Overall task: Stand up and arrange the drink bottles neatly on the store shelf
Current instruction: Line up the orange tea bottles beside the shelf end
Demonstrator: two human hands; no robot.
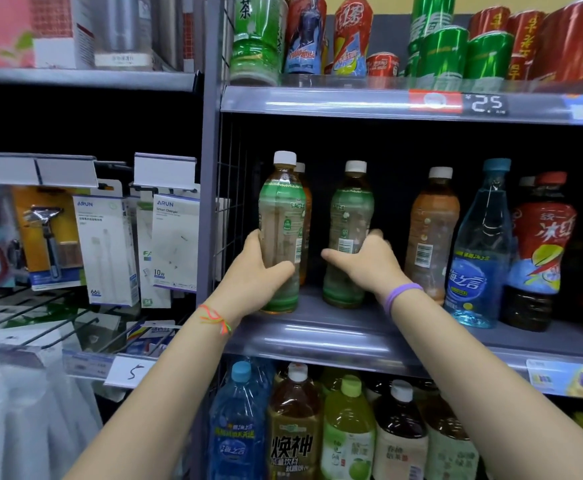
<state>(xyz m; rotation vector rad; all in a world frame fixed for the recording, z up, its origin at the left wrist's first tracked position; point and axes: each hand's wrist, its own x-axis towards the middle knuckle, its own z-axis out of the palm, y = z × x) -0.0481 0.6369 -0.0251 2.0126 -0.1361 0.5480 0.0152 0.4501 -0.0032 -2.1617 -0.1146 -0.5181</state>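
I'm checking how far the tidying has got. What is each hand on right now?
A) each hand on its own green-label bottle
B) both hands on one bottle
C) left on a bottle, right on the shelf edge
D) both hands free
A: the left hand grips one green-label bottle, the right hand grips the neighbouring green-label bottle, both upright.

Bright overhead store light, glare on the shelf rail [317, 336], dark shelf recesses, soft bowed wide-angle edges.

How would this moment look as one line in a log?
left hand: grips green-label bottle | right hand: grips second green-label bottle | both upright on middle shelf
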